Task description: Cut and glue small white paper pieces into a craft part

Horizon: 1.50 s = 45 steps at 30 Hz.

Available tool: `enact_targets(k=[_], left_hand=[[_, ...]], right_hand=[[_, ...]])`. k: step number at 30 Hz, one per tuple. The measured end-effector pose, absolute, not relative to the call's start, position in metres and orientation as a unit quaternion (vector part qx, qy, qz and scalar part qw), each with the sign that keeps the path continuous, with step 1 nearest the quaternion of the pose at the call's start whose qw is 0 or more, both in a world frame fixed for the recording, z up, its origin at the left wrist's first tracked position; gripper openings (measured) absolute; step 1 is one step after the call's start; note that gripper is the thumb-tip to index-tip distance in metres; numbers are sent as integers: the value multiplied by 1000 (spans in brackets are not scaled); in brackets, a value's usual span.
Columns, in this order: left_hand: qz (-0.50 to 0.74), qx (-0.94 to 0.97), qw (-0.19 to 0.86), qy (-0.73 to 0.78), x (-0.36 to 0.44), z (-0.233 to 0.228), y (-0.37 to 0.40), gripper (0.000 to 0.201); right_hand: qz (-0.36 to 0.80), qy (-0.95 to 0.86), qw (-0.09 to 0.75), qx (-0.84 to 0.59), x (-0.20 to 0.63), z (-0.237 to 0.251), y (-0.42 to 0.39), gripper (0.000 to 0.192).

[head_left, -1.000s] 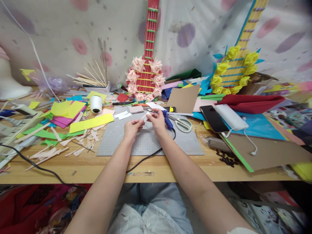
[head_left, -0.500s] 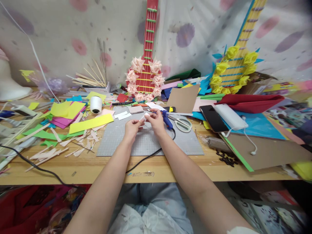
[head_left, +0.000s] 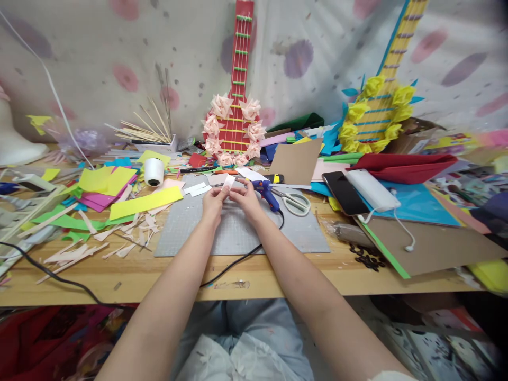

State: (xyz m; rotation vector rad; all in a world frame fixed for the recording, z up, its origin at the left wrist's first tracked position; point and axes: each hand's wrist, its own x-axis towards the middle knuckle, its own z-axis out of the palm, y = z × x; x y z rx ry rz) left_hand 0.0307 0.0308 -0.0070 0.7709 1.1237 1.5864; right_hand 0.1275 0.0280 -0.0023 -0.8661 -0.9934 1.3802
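Above the grey cutting mat, my left hand (head_left: 214, 205) pinches a small white piece of paper (head_left: 229, 181) between thumb and fingers; the piece stands up from the fingertips. My right hand (head_left: 246, 201) is closed beside it, its fingertips meeting the paper's lower right edge. Two white paper strips (head_left: 200, 191) lie on the cutting mat (head_left: 234, 238) just left of my hands. A blue glue gun (head_left: 270, 197) lies right beside my right hand, its black cord running under my right forearm. Next to it rest scissors (head_left: 297, 203) with pale handles.
A red paper guitar (head_left: 238, 132) with pink flowers leans at the back, a yellow one (head_left: 375, 116) to its right. Paper scraps (head_left: 75, 254) and yellow sheets (head_left: 107, 180) cover the left side. On the right lie a phone (head_left: 344, 192), a white power bank (head_left: 373, 189) and cardboard (head_left: 432, 246).
The white paper piece has been turned upright between my fingertips. My right hand has shifted slightly down and left, and the view has moved a little.
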Motion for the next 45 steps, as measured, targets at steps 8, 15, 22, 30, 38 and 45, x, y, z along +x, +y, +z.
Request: enact_targets(k=[8,15,22,30,38,45], left_hand=[[686,315,516,405,23,-17,28,31],[668,313,564,370,23,-10,19,26],[651,290,614,341,24,-8,8,24],[662,295,583,367,24,-12,8,22],[640,315,564,417,27,-12,7,27],[648,318,539,434,31,-11,8,28]], right_hand=[[535,-487,579,-377,121,-7,27,49],[519,-482,587,-393,118,-3,24,45],[536,-450,594,-397,117,-8,25,45],[495,-460,599,-429,122,-5,23,48],[450,-446,642,-431,124,3,23,37],[452,-439,657,-413,124,6,20,37]])
